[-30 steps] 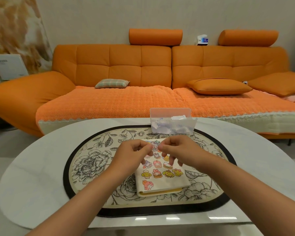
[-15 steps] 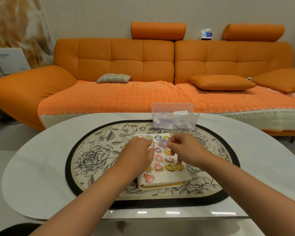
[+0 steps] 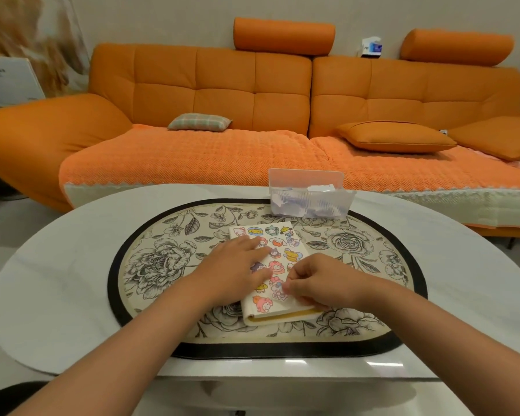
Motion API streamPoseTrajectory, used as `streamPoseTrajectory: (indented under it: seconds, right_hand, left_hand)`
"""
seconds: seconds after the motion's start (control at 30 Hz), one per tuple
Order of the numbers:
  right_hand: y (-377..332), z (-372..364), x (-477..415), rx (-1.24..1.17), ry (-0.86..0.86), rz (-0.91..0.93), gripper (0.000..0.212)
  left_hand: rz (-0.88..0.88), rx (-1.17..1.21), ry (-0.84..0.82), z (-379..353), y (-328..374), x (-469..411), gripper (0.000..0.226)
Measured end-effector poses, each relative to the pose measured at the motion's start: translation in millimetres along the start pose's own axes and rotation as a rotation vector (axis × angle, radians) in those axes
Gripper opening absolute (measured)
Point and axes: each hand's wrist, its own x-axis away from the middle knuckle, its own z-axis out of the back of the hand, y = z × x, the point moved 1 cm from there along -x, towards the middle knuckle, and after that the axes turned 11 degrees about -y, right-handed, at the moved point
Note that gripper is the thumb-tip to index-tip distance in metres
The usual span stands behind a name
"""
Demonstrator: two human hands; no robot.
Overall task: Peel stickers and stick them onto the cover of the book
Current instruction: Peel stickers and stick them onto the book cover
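A cream-covered book (image 3: 279,310) lies closed on the floral placemat (image 3: 162,259), its cover carrying several cartoon stickers. My left hand (image 3: 234,271) rests flat on the left side of the cover with fairly straight fingers, holding the book down. My right hand (image 3: 318,283) is curled over the lower right of the cover. Its thumb and forefinger pinch a small pink and blue sticker (image 3: 277,291) that lies on or just above the cover.
A clear plastic box (image 3: 308,196) with white paper scraps stands beyond the book at the placemat's far edge. The white oval table (image 3: 57,280) runs out to both sides. An orange sofa (image 3: 222,157) with cushions fills the background.
Both hands came down from holding a sticker in the air above the book. The left hand now lies flat on the cover, and the right hand has brought the sticker to the lower cover.
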Motion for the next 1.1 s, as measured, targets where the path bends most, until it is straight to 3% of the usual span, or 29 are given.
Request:
streamPoseTrajectory:
  seconds: [0.17, 0.43, 0.73, 0.93, 1.03, 1.1]
  right_hand:
    - [2, -1, 1, -0.011, 0.015, -0.051, 0.023]
    - [4, -2, -1, 0.172, 0.051, -0.084, 0.029]
    - [-1, -6, -1, 0.284, 0.088, -0.114, 0.027]
    - [-6, -10, 4, 0.486, 0.189, -0.182, 0.036]
    - [-6, -9, 11, 0.659, 0.309, -0.196, 0.044]
    - [-1, -8, 16, 0.628, 0.343, -0.140, 0.043]
  left_hand:
    - [-0.028, 0.027, -0.018, -3, -2, 1, 0.058]
    - [-0.047, 0.035, -0.024, -7, -2, 4, 0.058]
    - [-0.030, -0.042, -0.041, -9, 4, 4, 0.088]
    - [-0.035, -0.035, -0.043, -12, 4, 3, 0.090]
    - [-0.068, 0.001, 0.021, -18, 4, 4, 0.085]
    - [-0.135, 0.048, 0.148, -20, 6, 9, 0.074]
